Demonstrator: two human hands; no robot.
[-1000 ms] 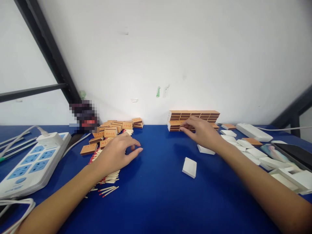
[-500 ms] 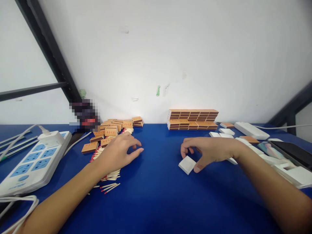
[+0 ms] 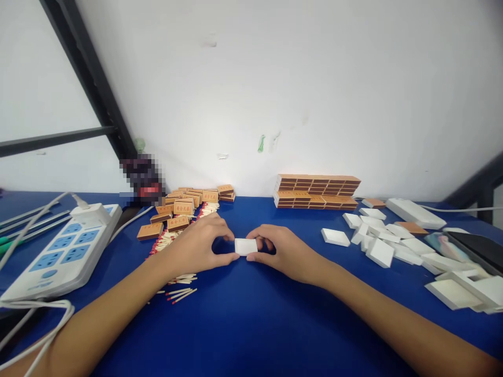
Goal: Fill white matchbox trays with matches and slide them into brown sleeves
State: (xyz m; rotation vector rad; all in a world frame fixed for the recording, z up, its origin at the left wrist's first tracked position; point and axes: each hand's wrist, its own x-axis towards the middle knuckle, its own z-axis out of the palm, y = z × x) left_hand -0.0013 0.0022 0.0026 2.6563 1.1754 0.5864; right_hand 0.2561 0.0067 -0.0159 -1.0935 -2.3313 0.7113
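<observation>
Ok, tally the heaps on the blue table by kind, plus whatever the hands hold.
Heap of loose orange matchbox sleeves: 1
Neat stack of orange matchboxes: 1
Heap of matchsticks: 1
Spread of loose white trays: 1
Held white tray, between left hand and right hand: 1
Total: 5

On the table (image 3: pixel 251 324), the tray (image 3: pixel 245 246) sits centre, between left hand (image 3: pixel 198 247) and right hand (image 3: pixel 285 252). Matches (image 3: pixel 178 290) lie left, sleeves (image 3: pixel 183 208) behind them, power strip (image 3: pixel 63 251) farthest left. Boxes (image 3: pixel 316 191) stand stacked behind, against the wall (image 3: pixel 314 78); spare trays (image 3: pixel 379 246) lie right.
</observation>
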